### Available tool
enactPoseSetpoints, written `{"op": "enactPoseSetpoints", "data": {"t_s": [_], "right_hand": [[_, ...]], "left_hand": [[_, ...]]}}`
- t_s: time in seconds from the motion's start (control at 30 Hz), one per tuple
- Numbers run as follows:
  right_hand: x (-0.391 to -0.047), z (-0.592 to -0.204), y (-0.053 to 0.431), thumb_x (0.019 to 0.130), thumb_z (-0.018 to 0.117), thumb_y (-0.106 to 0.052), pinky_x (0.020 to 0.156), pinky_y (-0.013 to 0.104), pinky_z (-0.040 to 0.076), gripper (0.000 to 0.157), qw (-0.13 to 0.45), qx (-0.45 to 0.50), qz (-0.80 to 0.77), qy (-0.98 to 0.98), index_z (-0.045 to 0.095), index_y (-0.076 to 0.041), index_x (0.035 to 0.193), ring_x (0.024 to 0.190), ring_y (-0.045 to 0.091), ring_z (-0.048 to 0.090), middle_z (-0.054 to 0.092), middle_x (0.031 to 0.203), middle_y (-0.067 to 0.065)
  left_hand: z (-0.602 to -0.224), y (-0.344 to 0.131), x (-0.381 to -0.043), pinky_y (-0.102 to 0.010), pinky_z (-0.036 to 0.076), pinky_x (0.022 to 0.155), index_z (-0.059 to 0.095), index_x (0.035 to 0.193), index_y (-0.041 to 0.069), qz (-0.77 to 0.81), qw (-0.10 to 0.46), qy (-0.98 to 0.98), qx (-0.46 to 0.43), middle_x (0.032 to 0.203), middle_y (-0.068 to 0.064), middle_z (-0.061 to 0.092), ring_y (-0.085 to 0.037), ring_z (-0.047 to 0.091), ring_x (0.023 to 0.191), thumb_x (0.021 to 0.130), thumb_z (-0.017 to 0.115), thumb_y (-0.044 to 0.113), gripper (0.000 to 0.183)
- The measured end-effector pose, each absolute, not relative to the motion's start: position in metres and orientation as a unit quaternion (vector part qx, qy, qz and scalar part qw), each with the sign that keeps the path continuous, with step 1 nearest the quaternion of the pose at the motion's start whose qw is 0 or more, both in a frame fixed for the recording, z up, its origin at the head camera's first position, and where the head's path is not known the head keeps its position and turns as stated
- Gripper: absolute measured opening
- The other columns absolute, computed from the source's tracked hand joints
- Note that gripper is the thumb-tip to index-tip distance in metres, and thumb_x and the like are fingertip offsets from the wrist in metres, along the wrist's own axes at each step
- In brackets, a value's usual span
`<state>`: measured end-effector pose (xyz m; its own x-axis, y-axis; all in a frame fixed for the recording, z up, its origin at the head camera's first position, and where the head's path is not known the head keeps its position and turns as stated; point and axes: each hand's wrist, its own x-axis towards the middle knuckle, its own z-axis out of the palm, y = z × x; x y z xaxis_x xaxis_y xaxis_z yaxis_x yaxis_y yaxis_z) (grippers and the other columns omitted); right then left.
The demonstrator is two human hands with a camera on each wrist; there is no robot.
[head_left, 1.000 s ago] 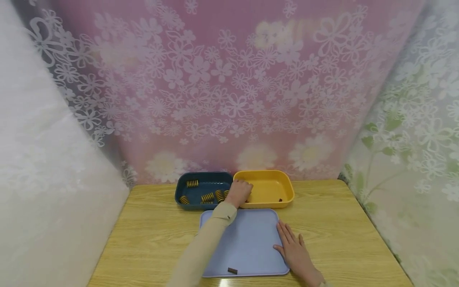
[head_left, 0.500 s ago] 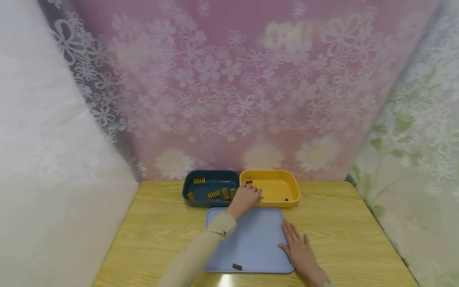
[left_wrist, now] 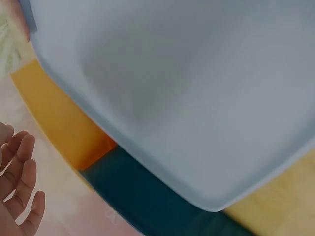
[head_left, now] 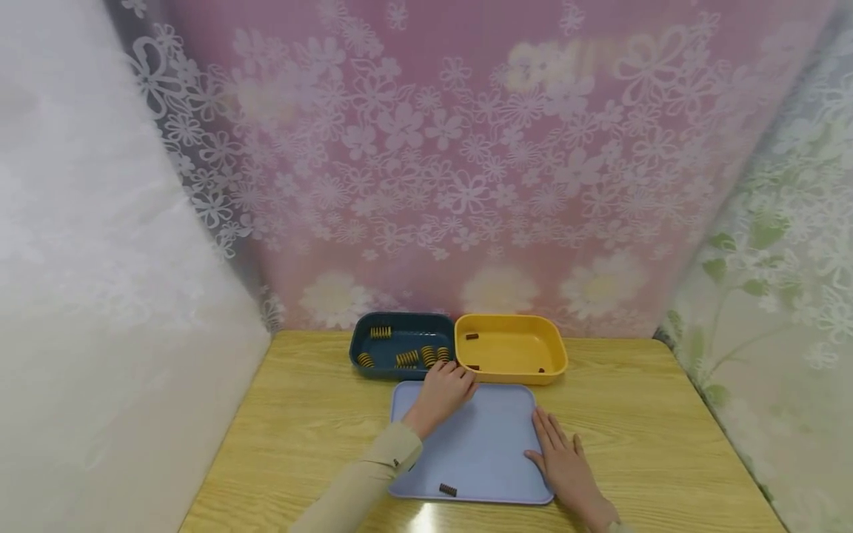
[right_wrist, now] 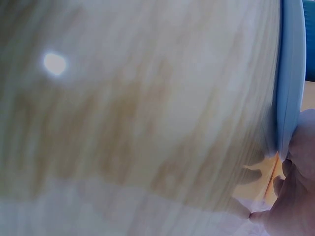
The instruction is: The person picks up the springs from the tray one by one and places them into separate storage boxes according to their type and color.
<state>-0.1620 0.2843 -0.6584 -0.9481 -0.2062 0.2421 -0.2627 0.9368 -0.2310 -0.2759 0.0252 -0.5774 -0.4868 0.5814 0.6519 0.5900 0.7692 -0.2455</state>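
Note:
My left hand (head_left: 442,389) hovers over the far edge of a pale blue tray (head_left: 486,451), close to the front wall of a yellow bin (head_left: 509,352). Its fingers (left_wrist: 27,169) are loosely bent, with nothing seen between them in the left wrist view. Flat along the tray's right edge lies my right hand (head_left: 565,470), fingers straight; the right wrist view shows it at the tray rim too. A small dark coil spring (head_left: 448,490) rests near the tray's front edge. Inside the yellow bin are a dark spring (head_left: 472,336) at back left and two more toward the front.
A dark blue bin (head_left: 408,342) stands left of the yellow one, holding several larger yellow-and-black springs (head_left: 406,358). Both sit at the back of a wooden table (head_left: 320,414). Flowered curtains (head_left: 466,170) enclose the back and sides.
My left hand has drawn back from over the yellow bin toward the tray, uncovering the dark springs at the bin's left side. My right hand stays at the tray's edge.

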Motion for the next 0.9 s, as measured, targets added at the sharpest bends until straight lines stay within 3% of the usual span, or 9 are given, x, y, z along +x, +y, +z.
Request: {"op": "enactPoseSetpoints", "data": {"t_s": [0.3, 0.6, 0.9], "right_hand": [[-0.163, -0.655, 0.282, 0.098, 0.063, -0.037, 0.101, 0.078, 0.029, 0.068, 0.109, 0.12, 0.133, -0.978, 0.04, -0.003, 0.153, 0.143, 0.042, 0.039, 0.037, 0.16, 0.014], [-0.164, -0.655, 0.282, 0.1, 0.062, -0.035, 0.104, 0.078, 0.025, 0.07, 0.068, 0.109, 0.131, -0.983, 0.035, -0.003, 0.156, 0.147, 0.042, 0.032, 0.032, 0.163, 0.015], [-0.163, -0.653, 0.28, 0.098, 0.065, -0.034, 0.102, 0.078, 0.028, 0.068, 0.092, 0.115, 0.132, -0.98, 0.041, -0.002, 0.153, 0.143, 0.044, 0.038, 0.038, 0.159, 0.017]], "left_hand": [[-0.589, 0.002, -0.248, -0.029, 0.045, 0.067, 0.071, 0.082, 0.022, -0.024, 0.334, -0.876, -0.348, 0.078, 0.007, 0.07, -0.013, 0.062, 0.072, 0.085, 0.082, 0.034, 0.016], [-0.605, -0.023, -0.217, -0.028, 0.043, 0.066, 0.067, 0.077, 0.025, -0.014, 0.322, -0.879, -0.352, 0.073, 0.011, 0.067, -0.011, 0.059, 0.069, 0.082, 0.084, 0.038, 0.022], [-0.619, -0.043, -0.184, -0.026, 0.04, 0.068, 0.067, 0.082, 0.028, -0.016, 0.217, -0.902, -0.372, 0.079, 0.014, 0.065, -0.008, 0.059, 0.076, 0.088, 0.076, 0.046, 0.02]]}}
